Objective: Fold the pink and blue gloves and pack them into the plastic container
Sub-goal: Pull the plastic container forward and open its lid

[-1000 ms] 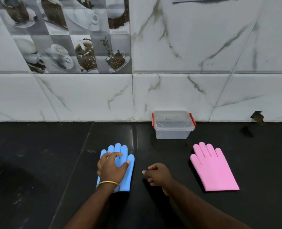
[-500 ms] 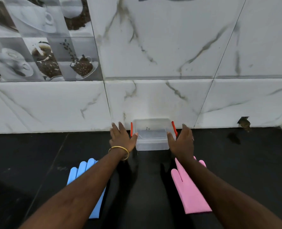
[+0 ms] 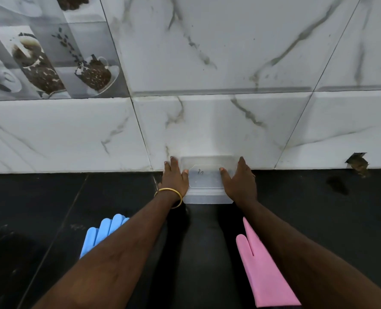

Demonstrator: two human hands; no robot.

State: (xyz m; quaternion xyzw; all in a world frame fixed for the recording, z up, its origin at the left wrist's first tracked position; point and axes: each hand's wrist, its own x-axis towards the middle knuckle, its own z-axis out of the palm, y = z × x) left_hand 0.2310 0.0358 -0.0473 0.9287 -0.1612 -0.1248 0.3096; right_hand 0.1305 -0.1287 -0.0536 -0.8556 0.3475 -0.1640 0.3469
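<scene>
The clear plastic container (image 3: pixel 207 188) stands with its lid on against the wall at the back of the black counter. My left hand (image 3: pixel 175 180) grips its left end and my right hand (image 3: pixel 239 181) grips its right end. Both thumbs lie on the lid, and the fingers reach down the sides over the red clips, which are hidden. The blue glove (image 3: pixel 103 230) lies flat near me on the left, partly under my left forearm. On the right lies the pink glove (image 3: pixel 266 273), flat and partly covered by my right forearm.
A white marble-tiled wall (image 3: pixel 229 121) rises directly behind the container, with coffee-picture tiles at upper left. A chipped hole (image 3: pixel 357 162) marks the wall's base at the right. The black counter (image 3: pixel 51 208) stretches to both sides.
My left hand has left the blue glove and both hands have reached forward to the container, closing onto its two ends. The view has moved closer to the wall.
</scene>
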